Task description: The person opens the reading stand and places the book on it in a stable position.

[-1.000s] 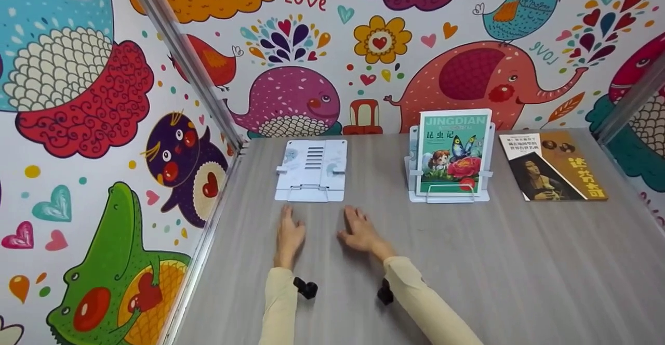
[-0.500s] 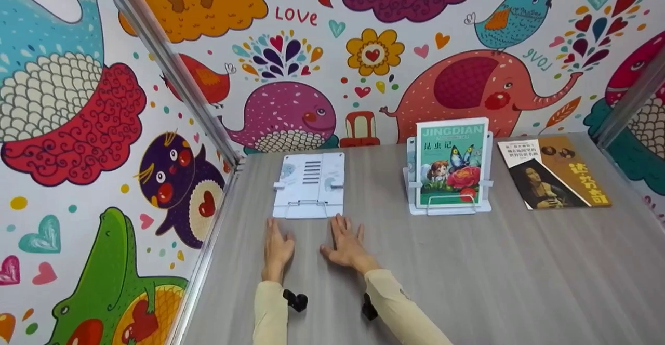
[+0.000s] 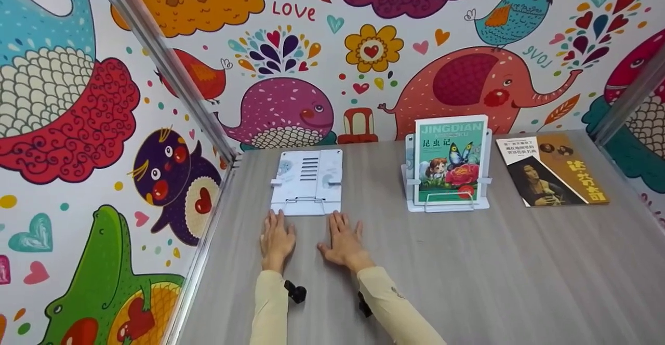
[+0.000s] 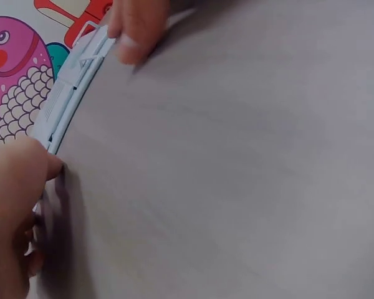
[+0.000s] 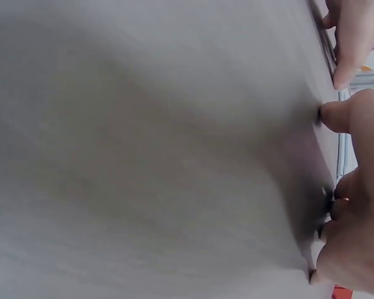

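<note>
A white book stand [image 3: 327, 166], folded flat with slots and a wire page holder, lies on the grey table. My left hand [image 3: 277, 241] rests by its front left corner, fingers extended and fingertips right at the edge. At the front right corner is my right hand [image 3: 345, 243], fingers stretched forward and thumb spread inward. Neither hand grips anything. The left wrist view shows the stand's thin side [image 4: 75, 93] between my left hand [image 4: 12, 205] and the fingers of my right [image 4: 137, 28]. In the right wrist view, my right hand [image 5: 361, 199] is low over the tabletop.
A second white stand [image 3: 410, 199] props up a green children's book [image 3: 451, 163] to the right. Farther right, a brown and white book [image 3: 553, 171] lies flat. Cartoon-printed walls [image 3: 291, 106] border the table [image 3: 493, 272] behind and at the left.
Both hands have slid slightly forward and left, bringing the fingertips up to the folded stand's front corners. The head view has shifted a little; the stand and books stay where they were.
</note>
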The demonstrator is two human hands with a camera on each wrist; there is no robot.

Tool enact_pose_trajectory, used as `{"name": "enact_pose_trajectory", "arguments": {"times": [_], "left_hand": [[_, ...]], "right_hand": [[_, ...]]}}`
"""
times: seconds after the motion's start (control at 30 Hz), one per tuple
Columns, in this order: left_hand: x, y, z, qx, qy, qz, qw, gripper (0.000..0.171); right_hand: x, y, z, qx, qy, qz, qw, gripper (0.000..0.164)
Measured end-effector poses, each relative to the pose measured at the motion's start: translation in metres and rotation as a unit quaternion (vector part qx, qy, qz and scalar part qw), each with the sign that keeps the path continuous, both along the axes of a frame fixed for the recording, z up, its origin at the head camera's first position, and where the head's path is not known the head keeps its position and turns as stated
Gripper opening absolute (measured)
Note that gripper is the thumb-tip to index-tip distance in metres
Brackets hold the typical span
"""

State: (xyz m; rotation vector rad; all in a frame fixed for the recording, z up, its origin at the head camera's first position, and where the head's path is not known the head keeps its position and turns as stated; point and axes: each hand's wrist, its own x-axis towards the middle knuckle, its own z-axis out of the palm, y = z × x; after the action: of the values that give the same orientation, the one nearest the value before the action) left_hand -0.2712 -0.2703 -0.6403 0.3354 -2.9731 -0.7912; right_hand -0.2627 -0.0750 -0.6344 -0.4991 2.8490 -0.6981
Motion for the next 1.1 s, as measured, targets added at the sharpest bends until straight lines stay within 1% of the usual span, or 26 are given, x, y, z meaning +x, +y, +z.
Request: {"name": "enact_pose_trajectory", "arguments": {"times": [0.1,0.2,0.3,0.43,0.6,0.73,0.83,0.97,1.1], "left_hand": [[0.001,0.005,0.006,-0.009,-0.006,-0.003,0.9999,0.058],[0.004,0.010,0.010,-0.025,-0.005,-0.010,0.9996,0.055],[0.008,0.014,0.012,-0.048,-0.002,-0.019,0.9987,0.052],[0.015,0.015,0.012,-0.059,0.011,-0.022,0.9980,0.050],[0.031,0.019,0.009,-0.050,0.024,-0.018,0.9983,0.050],[0.045,0.025,0.006,-0.047,0.039,-0.026,0.9978,0.049],[0.056,0.030,0.005,-0.059,0.045,-0.035,0.9967,0.048],[0.070,0.034,0.006,-0.079,0.063,-0.048,0.9937,0.045],[0.083,0.037,0.008,-0.089,0.083,-0.051,0.9912,0.042]], "right_hand": [[0.001,0.002,0.004,0.012,0.012,0.002,1.000,0.084],[0.003,0.005,0.007,0.022,0.022,0.004,0.999,0.084],[0.008,0.008,0.006,0.028,0.028,0.004,0.999,0.083],[0.016,0.012,0.002,0.011,0.038,0.012,0.999,0.082],[0.027,0.022,-0.002,-0.021,0.057,0.030,0.998,0.081],[0.035,0.032,-0.002,-0.027,0.072,0.041,0.996,0.079],[0.043,0.040,-0.003,-0.030,0.076,0.047,0.996,0.078],[0.054,0.046,-0.004,-0.040,0.074,0.053,0.995,0.076],[0.062,0.050,-0.005,-0.044,0.068,0.062,0.995,0.075]]}}
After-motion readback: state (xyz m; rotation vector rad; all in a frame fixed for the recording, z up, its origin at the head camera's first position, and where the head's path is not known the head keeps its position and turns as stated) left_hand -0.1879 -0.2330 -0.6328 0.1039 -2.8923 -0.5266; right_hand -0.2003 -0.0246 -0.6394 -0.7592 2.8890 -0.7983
